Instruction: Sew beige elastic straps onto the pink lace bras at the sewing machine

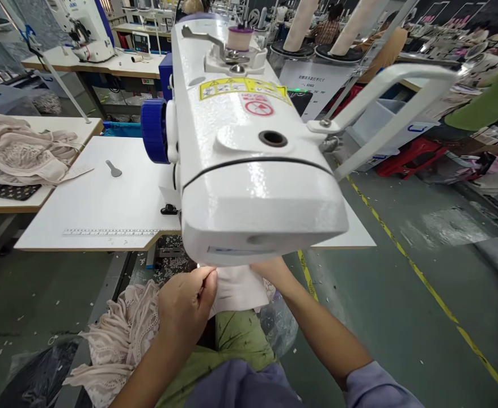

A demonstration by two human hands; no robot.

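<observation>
A white sewing machine head (257, 198) fills the middle of the view and hides its needle area. Just below its front end, my left hand (187, 300) is closed, thumb against fingers, on the edge of a pale pink fabric piece (240, 290). The fabric hangs toward my lap, its far edge hidden beneath the machine. At the fabric's right side, my right hand (270, 271) reaches under the machine head, with its fingers out of sight. A bunch of pale lace-edged garments (125, 334) lies beside my left forearm.
The white table (87, 198) carries a printed ruler scale (108, 232) and a small grey metal piece (113, 169). More pale garments (23, 150) are heaped on the left table. A blue handwheel (153, 131) juts from the machine; a white bar (397, 107) extends right. People work behind.
</observation>
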